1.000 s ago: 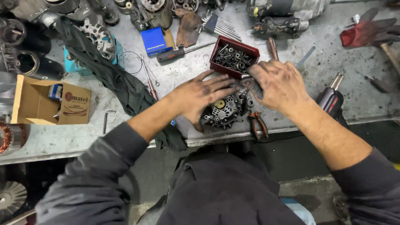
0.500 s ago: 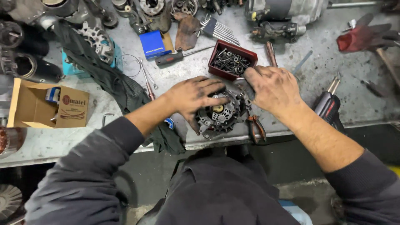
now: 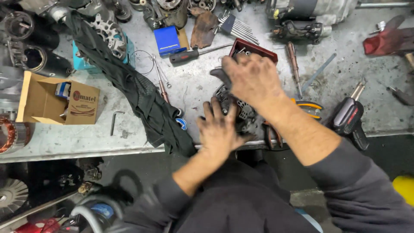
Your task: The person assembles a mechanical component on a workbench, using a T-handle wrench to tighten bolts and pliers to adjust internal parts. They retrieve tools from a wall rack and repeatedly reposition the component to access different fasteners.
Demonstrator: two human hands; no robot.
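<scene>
alternator [image 3: 241, 113]: dark cast-metal housing, round and ribbed with vent slots, greasy; sits at the near edge of the counter [image 3: 198, 86], mostly covered by both hands
left hand [image 3: 219, 128]: at the alternator's 7 o'clock, palm down on the housing, fingers [image 3: 209, 108] spread and curled over its left rim; grasping it, motion-blurred
right hand [image 3: 252, 80]: at the alternator's 12 o'clock, laid over the top, fingers bent down onto the housing; grip looks closed on it, fingertips hidden
counter: scratched grey sheet metal, oily stains
parts tray [image 3: 254, 49]: dark red, rectangular, just beyond the right hand at 12 o'clock, touching or nearly so, can't tell
cloth [image 3: 142, 95]: black, crumpled, long strip at 9 o'clock
pliers [image 3: 308, 105]: orange handles, at 3 o'clock beside the right wrist
cardboard box [image 3: 51, 101]: open, far 9 o'clock
hex keys [image 3: 235, 26]: fanned steel set, 12 o'clock, well apart
</scene>
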